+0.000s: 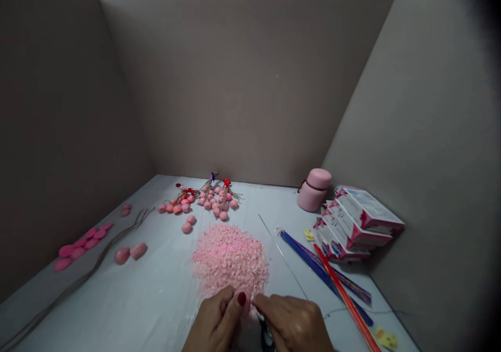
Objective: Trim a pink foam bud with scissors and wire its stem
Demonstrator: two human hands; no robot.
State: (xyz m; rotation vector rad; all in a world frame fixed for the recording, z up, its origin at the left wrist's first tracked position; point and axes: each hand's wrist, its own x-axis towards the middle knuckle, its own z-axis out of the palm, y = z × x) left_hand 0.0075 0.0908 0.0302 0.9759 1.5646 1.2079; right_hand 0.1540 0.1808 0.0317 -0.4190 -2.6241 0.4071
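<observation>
At the near edge of the table, my left hand (217, 318) is closed around a small pink lump (247, 304), mostly hidden by the fingers. A red nail shows on the thumb. My right hand (295, 320) is closed beside it, fingertips close to the lump. It grips a tool with a black handle (266, 336); the working end is hidden, so its kind cannot be made out. Just beyond both hands lies a heap of pale pink shavings (230, 255).
Pink rounded pieces (129, 253), flat pink ovals (80, 245) and long brown stems (97, 260) lie left. Bunches of pink balls (213, 200) sit behind. Right are a thin metal rod (284, 255), blue sticks (313, 266), red sticks (344, 297), boxes (360, 221) and a pink flask (313, 192).
</observation>
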